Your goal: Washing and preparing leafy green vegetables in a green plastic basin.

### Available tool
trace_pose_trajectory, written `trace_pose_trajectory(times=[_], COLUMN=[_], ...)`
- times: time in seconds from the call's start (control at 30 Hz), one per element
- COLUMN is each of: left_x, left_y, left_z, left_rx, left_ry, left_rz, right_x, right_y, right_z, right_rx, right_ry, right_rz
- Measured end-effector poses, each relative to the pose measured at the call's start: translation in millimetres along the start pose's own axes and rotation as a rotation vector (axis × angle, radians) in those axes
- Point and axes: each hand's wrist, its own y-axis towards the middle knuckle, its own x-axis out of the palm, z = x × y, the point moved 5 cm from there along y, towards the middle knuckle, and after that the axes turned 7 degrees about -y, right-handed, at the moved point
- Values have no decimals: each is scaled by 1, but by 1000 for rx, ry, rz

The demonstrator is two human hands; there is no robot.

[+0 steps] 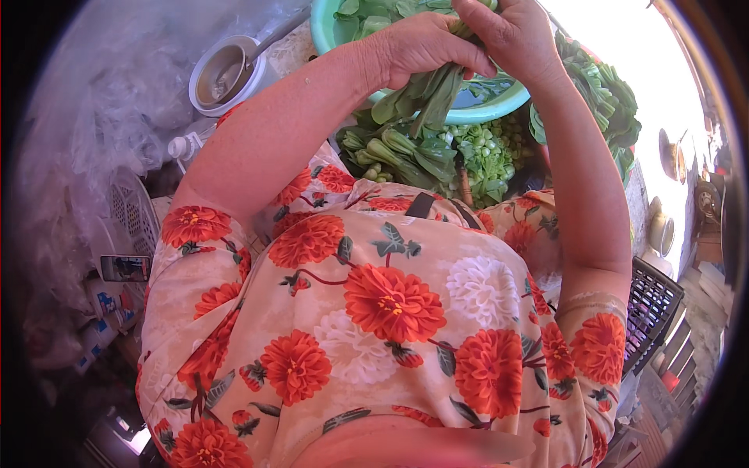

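Observation:
My left hand and my right hand are closed on a bunch of long-stemmed leafy greens above a turquoise plastic basin. The basin holds water and more loose leaves. The bunch hangs down between my hands, its leaves over the near rim. Below the basin, close to my body, lies a pile of greens with cut stem ends among it. My fingers partly hide the stems that they grip.
At left are a white bucket with a metal ladle, crumpled clear plastic, a white slotted basket and a propped phone. At right are heaped greens, a dark plastic crate and small containers beyond.

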Motion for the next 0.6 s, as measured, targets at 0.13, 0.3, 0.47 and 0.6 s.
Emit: trace_pose_trajectory(times=[0.13,0.3,0.47,0.6], left_x=[-2,6,-4,-14], left_y=[3,-4,-1,7], left_z=[-13,-13,-14,-15], left_rx=[-34,-30,-74,-65], left_ry=[-46,-130,-95,-109], left_rz=[-45,44,16,51], right_x=[5,10,16,14], right_y=[-1,0,4,9], right_z=[6,12,14,11], right_rx=[-18,-34,-39,34], right_ry=[-34,-32,142,287], right_rz=[-16,-54,-74,-176])
